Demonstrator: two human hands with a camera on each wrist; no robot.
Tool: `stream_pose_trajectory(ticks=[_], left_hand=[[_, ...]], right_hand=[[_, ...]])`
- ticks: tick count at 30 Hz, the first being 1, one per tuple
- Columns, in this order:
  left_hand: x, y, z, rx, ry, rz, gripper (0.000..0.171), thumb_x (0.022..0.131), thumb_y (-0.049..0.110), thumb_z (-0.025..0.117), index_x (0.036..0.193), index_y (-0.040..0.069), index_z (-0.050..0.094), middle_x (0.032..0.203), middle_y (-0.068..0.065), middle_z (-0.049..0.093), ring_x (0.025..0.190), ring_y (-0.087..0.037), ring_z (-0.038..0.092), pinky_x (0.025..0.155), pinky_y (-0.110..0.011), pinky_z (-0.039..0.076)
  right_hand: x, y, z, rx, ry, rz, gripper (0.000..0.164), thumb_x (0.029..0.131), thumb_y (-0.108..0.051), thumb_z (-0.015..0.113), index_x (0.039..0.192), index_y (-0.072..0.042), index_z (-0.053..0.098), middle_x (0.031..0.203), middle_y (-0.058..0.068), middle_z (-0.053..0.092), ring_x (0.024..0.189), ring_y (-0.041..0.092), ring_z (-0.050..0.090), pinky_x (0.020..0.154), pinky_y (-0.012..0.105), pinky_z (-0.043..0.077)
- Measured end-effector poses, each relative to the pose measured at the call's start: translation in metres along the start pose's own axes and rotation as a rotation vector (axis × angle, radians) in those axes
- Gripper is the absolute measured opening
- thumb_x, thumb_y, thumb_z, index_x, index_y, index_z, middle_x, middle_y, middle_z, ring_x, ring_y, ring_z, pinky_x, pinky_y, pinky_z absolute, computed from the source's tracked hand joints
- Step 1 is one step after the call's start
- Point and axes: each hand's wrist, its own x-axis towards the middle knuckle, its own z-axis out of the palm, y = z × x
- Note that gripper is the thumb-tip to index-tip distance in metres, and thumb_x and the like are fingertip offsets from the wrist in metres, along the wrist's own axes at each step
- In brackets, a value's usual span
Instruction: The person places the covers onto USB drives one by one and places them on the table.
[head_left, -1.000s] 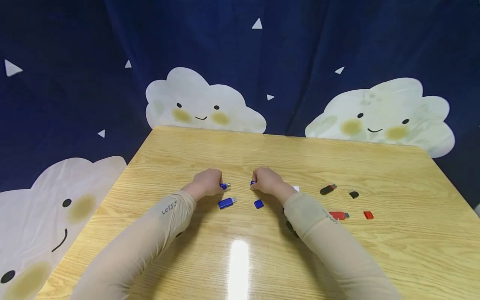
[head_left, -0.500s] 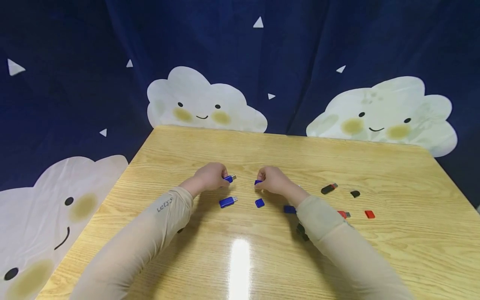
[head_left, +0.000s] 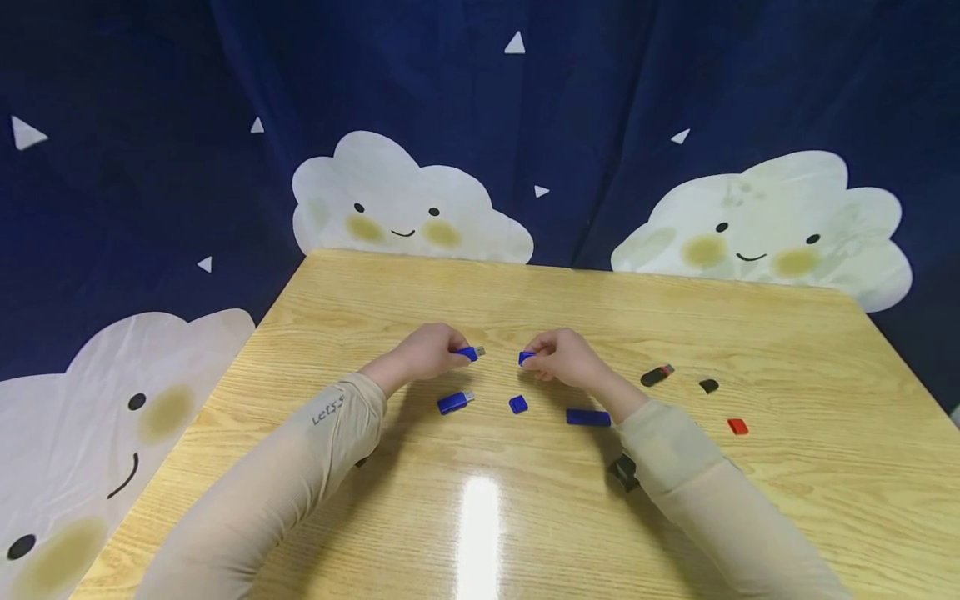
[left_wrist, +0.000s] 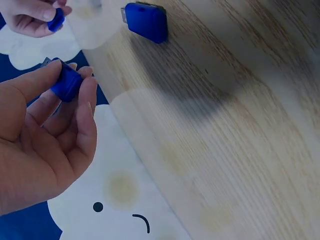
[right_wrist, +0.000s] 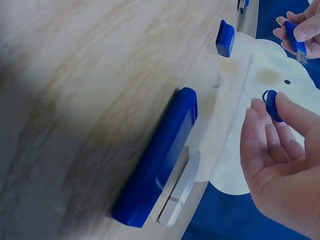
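My left hand [head_left: 429, 352] pinches a blue USB stick [left_wrist: 66, 82] between thumb and fingers, its metal plug pointing right toward the other hand. Between the thumb and fingertips of my right hand [head_left: 564, 358] is a small blue cap [right_wrist: 273, 106]. The two hands face each other, a short gap apart, over the middle of the table. Nearer to me lies a second blue USB stick [head_left: 453, 403] with its plug bare, and to its right a loose blue cap [head_left: 518, 404]. By the right wrist rests a longer blue stick [head_left: 588, 417].
On the right lie a black-and-red USB stick [head_left: 657, 375], a black cap [head_left: 708, 386] and a red cap [head_left: 738, 426]. A black item [head_left: 624, 472] is partly under the right sleeve. A white flat piece [right_wrist: 180, 192] lies beside the long blue stick. The wooden table [head_left: 420, 533] meets a dark cloud-patterned curtain.
Both hands have risen and shifted right, carrying the blue USB stick and the cap. The right forearm has uncovered the long blue stick and now covers the red USB stick.
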Motion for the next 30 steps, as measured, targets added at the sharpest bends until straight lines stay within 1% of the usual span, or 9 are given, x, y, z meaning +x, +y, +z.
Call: stream_pose_trajectory(ticks=[3, 5, 6, 10, 13, 17, 22, 26, 30], left_hand=[[0.0, 0.002, 0.001, -0.064, -0.032, -0.018, 0.016, 0.091, 0.015, 0.058, 0.094, 0.001, 0.066, 0.079, -0.005, 0.066, 0.067, -0.018, 0.063, 0.059, -0.019, 0.041], [0.001, 0.004, 0.001, -0.111, -0.046, -0.032, 0.016, 0.092, 0.013, 0.056, 0.098, 0.0, 0.065, 0.091, -0.013, 0.069, 0.076, -0.023, 0.068, 0.062, -0.02, 0.046], [0.001, 0.005, 0.002, -0.129, -0.053, -0.038, 0.017, 0.093, 0.011, 0.055, 0.1, -0.001, 0.064, 0.094, -0.016, 0.069, 0.078, -0.024, 0.069, 0.063, -0.02, 0.047], [0.002, 0.007, 0.003, -0.134, -0.045, -0.03, 0.018, 0.094, 0.01, 0.054, 0.104, -0.001, 0.064, 0.093, -0.016, 0.068, 0.072, -0.018, 0.065, 0.063, -0.021, 0.047], [0.003, 0.008, 0.005, -0.138, -0.032, -0.016, 0.018, 0.092, 0.009, 0.055, 0.104, -0.002, 0.063, 0.092, -0.015, 0.068, 0.072, -0.021, 0.066, 0.063, -0.021, 0.047], [0.003, 0.01, 0.008, -0.156, -0.019, -0.021, 0.014, 0.091, 0.008, 0.057, 0.1, -0.002, 0.058, 0.089, -0.014, 0.068, 0.078, -0.029, 0.068, 0.062, -0.021, 0.047], [0.003, 0.012, 0.008, -0.15, -0.014, -0.036, 0.009, 0.091, 0.009, 0.058, 0.094, 0.001, 0.056, 0.086, -0.011, 0.066, 0.078, -0.028, 0.067, 0.06, -0.02, 0.045], [0.003, 0.013, 0.008, -0.141, -0.013, -0.037, 0.008, 0.091, 0.009, 0.057, 0.093, 0.001, 0.057, 0.088, -0.014, 0.068, 0.073, -0.024, 0.066, 0.059, -0.019, 0.043], [0.003, 0.015, 0.008, -0.138, -0.012, -0.04, 0.008, 0.091, 0.008, 0.055, 0.094, 0.001, 0.057, 0.09, -0.015, 0.068, 0.073, -0.024, 0.066, 0.056, -0.018, 0.042]], right_hand=[[-0.002, -0.001, -0.001, 0.025, -0.011, -0.004, 0.017, 0.085, -0.004, 0.064, 0.097, 0.008, 0.063, 0.078, 0.018, 0.064, 0.063, 0.013, 0.057, 0.063, 0.031, 0.052], [-0.003, -0.002, -0.001, 0.029, -0.01, 0.005, 0.017, 0.085, -0.003, 0.064, 0.098, 0.008, 0.064, 0.076, 0.014, 0.063, 0.062, 0.012, 0.055, 0.063, 0.03, 0.051], [-0.003, -0.003, 0.0, 0.031, -0.009, 0.009, 0.017, 0.085, -0.003, 0.064, 0.098, 0.008, 0.064, 0.075, 0.012, 0.063, 0.062, 0.012, 0.055, 0.063, 0.03, 0.051], [-0.004, -0.004, 0.001, 0.026, -0.003, 0.008, 0.019, 0.085, -0.004, 0.064, 0.1, 0.008, 0.064, 0.074, 0.009, 0.063, 0.064, 0.012, 0.057, 0.065, 0.032, 0.053], [-0.005, -0.005, 0.004, 0.039, 0.0, 0.007, 0.021, 0.084, -0.004, 0.065, 0.101, 0.008, 0.063, 0.075, 0.012, 0.064, 0.065, 0.013, 0.059, 0.066, 0.035, 0.054], [-0.006, -0.007, 0.007, 0.057, 0.006, 0.021, 0.021, 0.083, -0.004, 0.066, 0.1, 0.007, 0.061, 0.076, 0.013, 0.065, 0.066, 0.014, 0.06, 0.066, 0.035, 0.054], [-0.006, -0.009, 0.009, 0.053, 0.01, 0.036, 0.019, 0.084, -0.007, 0.066, 0.098, 0.005, 0.062, 0.08, 0.015, 0.067, 0.068, 0.016, 0.062, 0.068, 0.034, 0.054], [-0.007, -0.011, 0.01, 0.045, 0.016, 0.045, 0.021, 0.085, -0.009, 0.066, 0.1, 0.005, 0.063, 0.086, 0.018, 0.067, 0.071, 0.018, 0.064, 0.068, 0.033, 0.054], [-0.007, -0.014, 0.011, 0.05, 0.021, 0.04, 0.021, 0.085, -0.007, 0.065, 0.102, 0.006, 0.064, 0.086, 0.02, 0.067, 0.071, 0.019, 0.064, 0.069, 0.033, 0.055]])
